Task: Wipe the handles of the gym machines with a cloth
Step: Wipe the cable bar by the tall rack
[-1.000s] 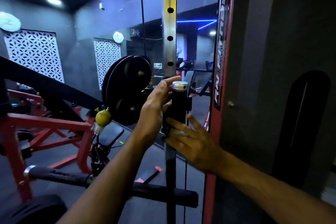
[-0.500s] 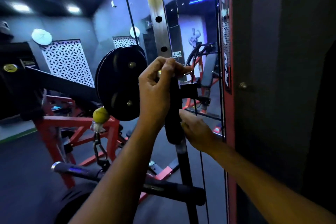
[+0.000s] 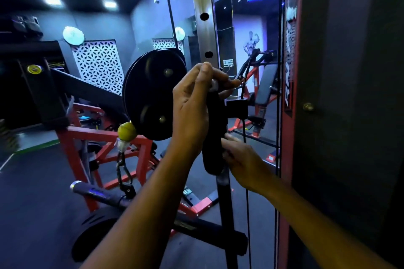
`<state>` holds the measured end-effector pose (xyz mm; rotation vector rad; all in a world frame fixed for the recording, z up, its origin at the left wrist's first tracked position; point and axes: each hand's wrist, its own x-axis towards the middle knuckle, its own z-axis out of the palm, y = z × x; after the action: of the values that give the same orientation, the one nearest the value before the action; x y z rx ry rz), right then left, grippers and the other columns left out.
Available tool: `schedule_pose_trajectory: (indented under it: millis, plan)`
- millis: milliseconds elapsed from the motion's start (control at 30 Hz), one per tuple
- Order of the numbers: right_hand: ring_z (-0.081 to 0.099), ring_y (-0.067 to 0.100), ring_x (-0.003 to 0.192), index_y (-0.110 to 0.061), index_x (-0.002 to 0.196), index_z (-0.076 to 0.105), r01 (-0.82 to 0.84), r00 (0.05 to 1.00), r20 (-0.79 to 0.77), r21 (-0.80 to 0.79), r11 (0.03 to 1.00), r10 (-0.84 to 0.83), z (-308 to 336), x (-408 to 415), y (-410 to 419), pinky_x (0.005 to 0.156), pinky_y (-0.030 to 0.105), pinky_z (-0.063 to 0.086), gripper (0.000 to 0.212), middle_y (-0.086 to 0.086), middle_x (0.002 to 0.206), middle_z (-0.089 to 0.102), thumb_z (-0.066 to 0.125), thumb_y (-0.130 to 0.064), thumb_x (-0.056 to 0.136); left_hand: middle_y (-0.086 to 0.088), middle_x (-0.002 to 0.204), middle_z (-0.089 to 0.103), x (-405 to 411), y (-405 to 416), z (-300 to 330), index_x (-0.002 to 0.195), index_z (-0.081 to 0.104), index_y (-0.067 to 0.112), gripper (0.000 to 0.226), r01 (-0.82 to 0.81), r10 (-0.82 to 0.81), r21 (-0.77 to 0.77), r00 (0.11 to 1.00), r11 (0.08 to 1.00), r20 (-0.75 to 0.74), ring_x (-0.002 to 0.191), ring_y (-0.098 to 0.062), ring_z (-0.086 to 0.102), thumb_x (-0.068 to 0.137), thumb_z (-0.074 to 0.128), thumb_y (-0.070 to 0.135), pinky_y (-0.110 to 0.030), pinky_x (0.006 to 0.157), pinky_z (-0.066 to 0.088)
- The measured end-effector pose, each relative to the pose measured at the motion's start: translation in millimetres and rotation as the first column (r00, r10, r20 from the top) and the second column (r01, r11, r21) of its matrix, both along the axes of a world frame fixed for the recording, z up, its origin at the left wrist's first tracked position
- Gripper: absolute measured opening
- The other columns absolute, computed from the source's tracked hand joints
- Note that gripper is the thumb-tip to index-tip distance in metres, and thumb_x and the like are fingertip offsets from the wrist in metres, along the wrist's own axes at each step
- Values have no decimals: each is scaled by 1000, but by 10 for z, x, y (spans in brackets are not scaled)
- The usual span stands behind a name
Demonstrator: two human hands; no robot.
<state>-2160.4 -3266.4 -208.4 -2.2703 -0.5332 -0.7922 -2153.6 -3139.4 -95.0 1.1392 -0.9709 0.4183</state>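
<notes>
Left hand (image 3: 194, 102): now curled over the silver-capped top of the black upright foam-grip handle (image 3: 213, 135), centre of scene; a second ago its fingers only touched it.
Right hand (image 3: 242, 159): fingers now tucked behind the handle's lower end; grip unclear.
Cloth: none visible.
Meaning: wiping looks underway, unconfirmed.
Left: black round pulley wheel (image 3: 153, 98).

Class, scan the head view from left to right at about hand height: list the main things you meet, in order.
Yellow-green ball → black pulley wheel → left hand → black handle grip → right hand → red machine upright.
</notes>
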Motion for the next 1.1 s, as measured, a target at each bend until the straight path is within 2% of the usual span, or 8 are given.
schedule_pose_trajectory:
  millis: [67, 167, 333, 467, 533, 767, 933, 1100]
  plan:
    - [64, 24, 112, -11, 128, 63, -128, 981, -137, 60, 990, 135, 23, -85, -40, 102, 44, 49, 41, 7, 115, 68, 42, 8, 99, -22, 99, 65, -3, 5, 2, 99, 62, -2, 39, 10, -10, -7, 1000, 1000, 0, 100, -31, 73, 113, 31, 18, -45, 90, 60]
    - [59, 4, 102, -25, 117, 63, -245, 968, -76, -70, 967, 240, 19, -14, -121, 91, 21, 49, 32, -15, 109, 58, 44, -6, 100, -23, 103, 66, -8, 17, 4, 97, 62, 1, 40, 39, -39, -6, 999, 999, -15, 106, -35, 71, 112, 31, 21, -47, 94, 58]
    - [34, 9, 83, -30, 101, 49, 191, 976, 174, -406, 894, -129, 106, 351, -231, 81, 35, 45, 22, -20, 93, 41, 47, -9, 97, -10, 97, 71, 9, 49, -3, 96, 63, 3, 38, 108, -108, 20, 994, 994, -12, 106, -30, 72, 112, 31, 16, -39, 92, 57]
    - [58, 26, 103, -13, 112, 62, 290, 952, 258, -590, 753, -164, 136, 385, -150, 102, 37, 46, 29, 10, 115, 61, 37, -4, 99, 0, 98, 73, 78, 133, 12, 98, 65, 4, 38, 178, -179, 88, 984, 980, 1, 106, -25, 71, 113, 32, 16, -42, 93, 56]
    - [54, 36, 125, -2, 126, 61, 263, 964, 181, -522, 812, -196, 226, 246, -67, 115, 17, 30, 40, 20, 135, 55, 29, -15, 107, -3, 110, 73, 146, 232, 59, 107, 67, 3, 41, 176, -190, 202, 980, 963, 52, 112, -24, 68, 113, 30, 19, -42, 97, 56]
    - [53, 37, 127, 3, 134, 53, 307, 859, -382, -152, 940, -342, 419, -72, 206, 90, 13, 44, 35, 25, 136, 56, 49, 5, 99, -1, 143, 61, 613, 776, -194, 143, 54, 13, 38, 281, -263, 292, 960, 914, -101, 132, -13, 58, 114, 29, 20, -44, 115, 44]
    - [72, 13, 86, -4, 110, 74, 375, 884, -382, 238, 896, -269, 399, -551, 515, 78, 32, 53, 28, -1, 95, 77, 53, 10, 97, 2, 123, 72, 709, 890, -597, 124, 68, 21, 33, 330, -236, 187, 887, 925, -397, 116, -10, 68, 111, 38, 12, -41, 109, 50]
    - [67, 17, 115, -22, 107, 78, 481, 820, -69, 620, 620, -568, 15, -1031, 901, 96, 28, 52, 22, -1, 117, 73, 63, -10, 96, 2, 123, 70, 435, 1014, -994, 123, 66, 24, 34, 367, -293, -13, 722, 930, -627, 117, -8, 66, 107, 44, 3, -29, 105, 51]
